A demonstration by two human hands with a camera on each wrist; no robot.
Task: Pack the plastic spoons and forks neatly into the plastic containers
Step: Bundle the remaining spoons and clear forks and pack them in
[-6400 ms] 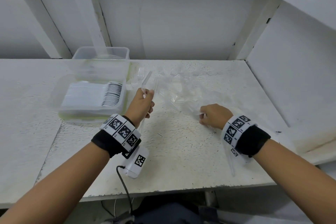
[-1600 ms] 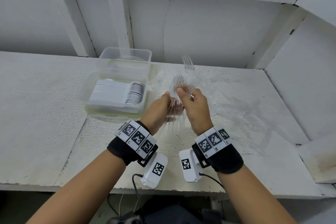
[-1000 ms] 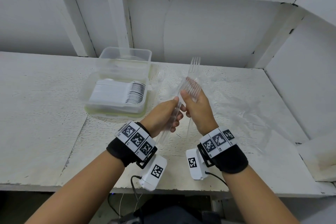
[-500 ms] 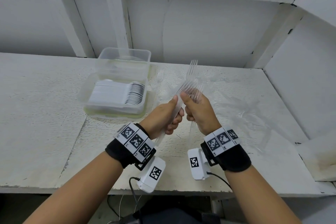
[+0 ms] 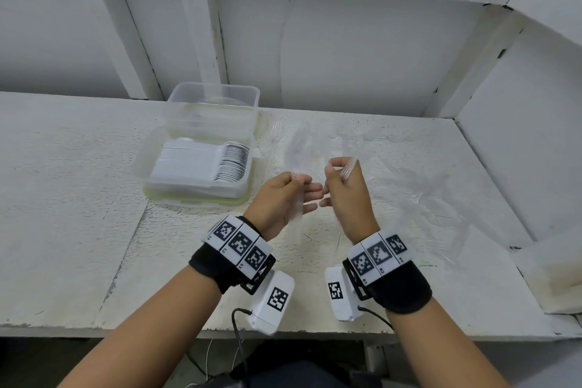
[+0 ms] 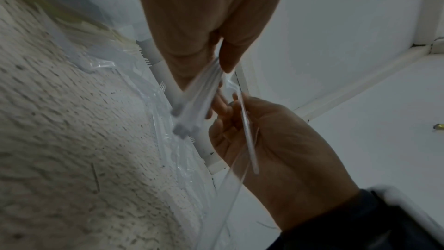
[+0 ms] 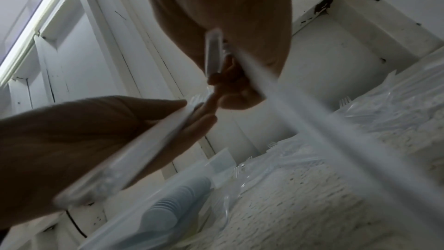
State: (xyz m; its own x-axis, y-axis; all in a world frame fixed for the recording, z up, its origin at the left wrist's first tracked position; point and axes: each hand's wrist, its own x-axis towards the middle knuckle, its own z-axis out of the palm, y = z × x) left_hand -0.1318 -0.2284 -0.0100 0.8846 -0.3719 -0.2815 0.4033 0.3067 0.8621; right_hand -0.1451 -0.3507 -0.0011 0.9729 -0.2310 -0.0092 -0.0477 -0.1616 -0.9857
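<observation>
Two hands hold clear forks | my left hand [image 5: 285,198] grips a bundle [image 6: 199,98], right hand [image 5: 346,195] pinches more | next: align, then near container [image 5: 176,195].

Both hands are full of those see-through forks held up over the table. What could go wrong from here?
The left hand pinches a bundle of clear forks near one end, so some could fan out and slip. The right hand holds a single fork loosely; it might drop into the loose forks on the table and be hard to spot. The front container already holds a stack of white spoons, so forks might get mixed in.
</observation>
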